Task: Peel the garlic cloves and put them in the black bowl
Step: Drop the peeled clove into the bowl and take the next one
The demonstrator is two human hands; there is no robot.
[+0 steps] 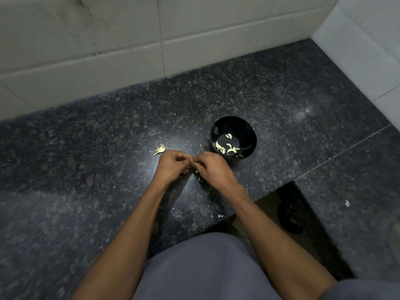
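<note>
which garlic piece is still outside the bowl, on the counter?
The unpeeled garlic piece left of the left hand; the other cloves lie inside the black bowl.

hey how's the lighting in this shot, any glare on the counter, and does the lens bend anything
Head view: dim overall; a pale glare patch sits on the dark granite counter near the left hand and right hand, a fainter one at right. The hands cast shadows toward the viewer. Wide-angle distortion bows the tile wall lines. Garlic in the black bowl stays sharp.
</note>
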